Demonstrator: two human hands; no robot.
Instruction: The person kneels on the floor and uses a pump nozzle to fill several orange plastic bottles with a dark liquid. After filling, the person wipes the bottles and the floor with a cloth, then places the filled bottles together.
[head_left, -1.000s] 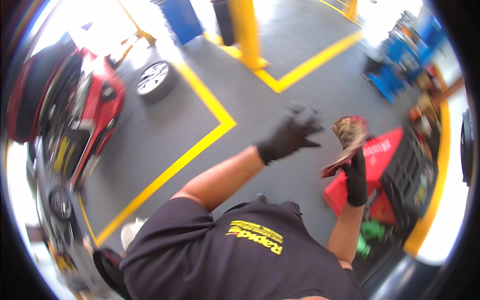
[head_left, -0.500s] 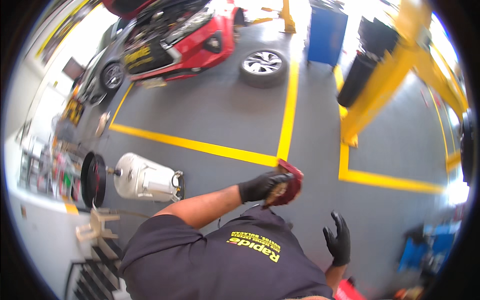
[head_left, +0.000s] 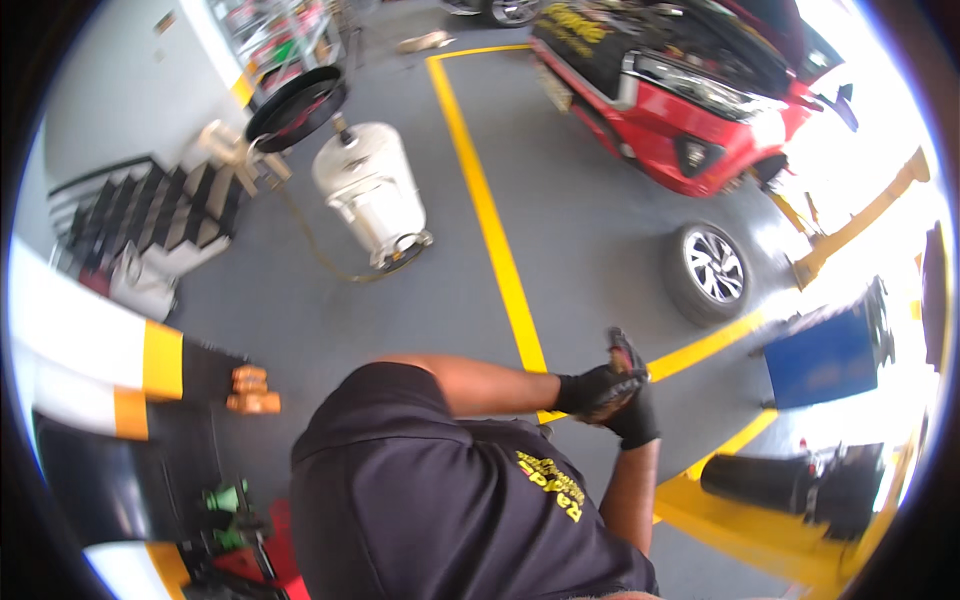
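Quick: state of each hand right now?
Left hand: closed on a dark rag-like thing, kind unclear.
Right hand: pressed against the same thing; grip cannot be told.

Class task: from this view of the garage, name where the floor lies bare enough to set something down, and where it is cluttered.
Bare grey floor lies between the yellow line and the red car, and between the white drain tank and the gloved hands. It is crowded at the left by the steps and at the right around the loose wheel and blue cabinet.
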